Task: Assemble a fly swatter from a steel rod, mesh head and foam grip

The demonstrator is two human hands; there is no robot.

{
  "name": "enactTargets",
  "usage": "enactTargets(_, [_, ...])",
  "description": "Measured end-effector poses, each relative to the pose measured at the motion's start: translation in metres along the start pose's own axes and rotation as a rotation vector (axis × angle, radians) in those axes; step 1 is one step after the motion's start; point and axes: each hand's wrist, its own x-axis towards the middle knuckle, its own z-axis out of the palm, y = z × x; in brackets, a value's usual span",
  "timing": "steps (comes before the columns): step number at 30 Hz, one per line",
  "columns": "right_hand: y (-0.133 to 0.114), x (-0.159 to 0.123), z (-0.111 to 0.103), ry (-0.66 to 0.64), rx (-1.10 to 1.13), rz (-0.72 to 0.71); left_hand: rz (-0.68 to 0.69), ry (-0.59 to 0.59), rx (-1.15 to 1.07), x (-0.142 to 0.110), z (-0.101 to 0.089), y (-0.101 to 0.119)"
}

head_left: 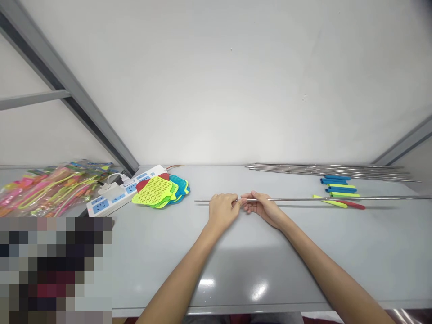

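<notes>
A long, thin metal rod (303,199) lies crosswise through both hands, its left end sticking out past my left hand (223,208) and its other end running to the right edge of view. My left hand is closed around the rod near that left end. Just beside it, my right hand (261,208) holds the rod between thumb and curled fingers. Left of the hands is a pile of perforated fly swatter heads (153,192) in yellow-green, blue and red. Below the rod at right lie a yellow-green tube (334,203) and a red tube (354,205).
Several metal rods (324,169) lie along the wall at back right, with blue and yellow-green tubes (340,182) in front. A power strip (111,200) with plugs sits at left beside plastic-bagged colourful items (50,186). Grey metal frame posts (97,121) stand at the sides.
</notes>
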Motion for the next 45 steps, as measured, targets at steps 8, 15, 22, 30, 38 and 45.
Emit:
enactTargets(8, [-0.002, 0.0, 0.001, -0.016, 0.008, -0.007, -0.013, 0.054, -0.039, -0.002, 0.003, 0.001])
enactTargets(15, [-0.001, 0.001, 0.0, -0.009, 0.032, -0.019, -0.001, 0.059, -0.02, -0.002, 0.006, -0.001])
enactTargets(22, [-0.002, 0.001, 0.001, -0.003, 0.03, -0.027, -0.018, 0.048, -0.05, -0.001, 0.006, -0.001])
enactTargets(30, [-0.001, 0.001, 0.0, -0.012, 0.033, -0.018, 0.004, 0.063, -0.03, 0.002, 0.009, -0.005])
enactTargets(38, [0.0, 0.002, -0.002, -0.008, -0.079, 0.017, -0.122, 0.107, 0.081, 0.007, 0.016, -0.022])
enactTargets(45, [0.003, 0.003, -0.005, 0.001, -0.062, 0.006, -0.161, 0.084, 0.032, 0.008, 0.013, -0.019])
